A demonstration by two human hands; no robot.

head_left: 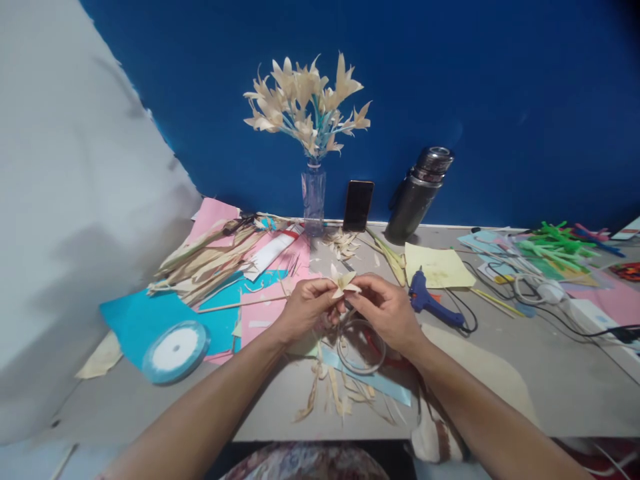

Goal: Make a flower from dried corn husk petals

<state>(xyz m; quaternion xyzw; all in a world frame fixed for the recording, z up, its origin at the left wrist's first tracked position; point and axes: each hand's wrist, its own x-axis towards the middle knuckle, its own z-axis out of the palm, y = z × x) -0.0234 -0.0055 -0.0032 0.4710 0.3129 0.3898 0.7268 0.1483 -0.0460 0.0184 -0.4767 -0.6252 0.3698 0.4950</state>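
Head view: the left hand (311,308) and right hand (391,310), fingertips drawn nearly together, pinch a dried-husk flower (343,281) above the worktop (560,380), with a glue gun (426,299) at its three o'clock. It looks feather-light, papery, easily torn; the base seems the safest hold.

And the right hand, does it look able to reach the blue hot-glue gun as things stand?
Probably yes: the blue hot-glue gun lies beside the right hand, with nothing visible between them. That hand pinches the cream flower, though, so it would likely let go first.
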